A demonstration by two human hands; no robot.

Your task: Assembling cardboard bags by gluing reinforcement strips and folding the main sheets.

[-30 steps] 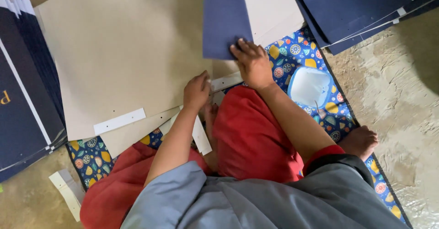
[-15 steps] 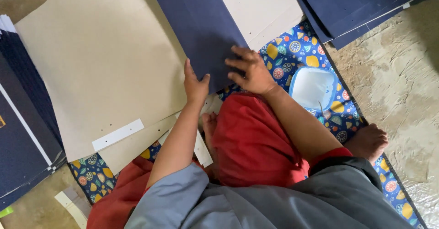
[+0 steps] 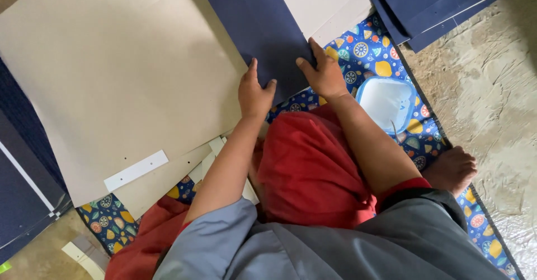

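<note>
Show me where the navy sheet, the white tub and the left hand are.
navy sheet (image 3: 251, 23), head view, on its bare middle.
white tub (image 3: 387, 102), head view, on its pale inside.
left hand (image 3: 254, 93), head view, on the back of the hand.

board (image 3: 123, 84) left of sheet (image 3: 257, 28) | tub (image 3: 387, 102) right, on mat (image 3: 363, 51) | strip (image 3: 136, 171) on board

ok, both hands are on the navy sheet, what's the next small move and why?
Probably press and smooth the navy sheet flat toward its near edge. The left hand lies flat on it beside the large beige board, and the right hand pins its near corner over the patterned mat, so the sheet looks placed but not yet rubbed down.
</note>
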